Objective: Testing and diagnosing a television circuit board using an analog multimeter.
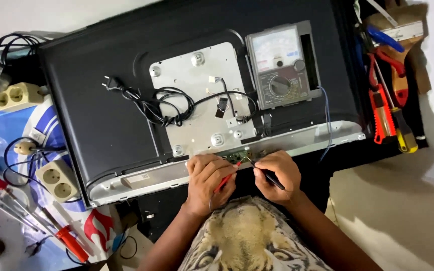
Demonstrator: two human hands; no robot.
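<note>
A flat television [106,115] lies face down with its black back cover up and a bare metal plate [202,95] in the middle. My left hand [207,183] grips a red test probe [228,175]. My right hand [277,175] grips a black test probe [266,176]. Both probe tips meet at a small green circuit board [236,157] on the set's near edge. A grey analogue multimeter [281,65] rests on the back cover, a thin lead [327,120] running down from it.
A black mains cable with plug [149,103] lies coiled on the cover. Beige socket blocks [56,180] and screwdrivers [66,236] sit at the left. Pliers, cutters and more screwdrivers [388,115] lie at the right, on a dark mat. A patterned cloth covers my lap.
</note>
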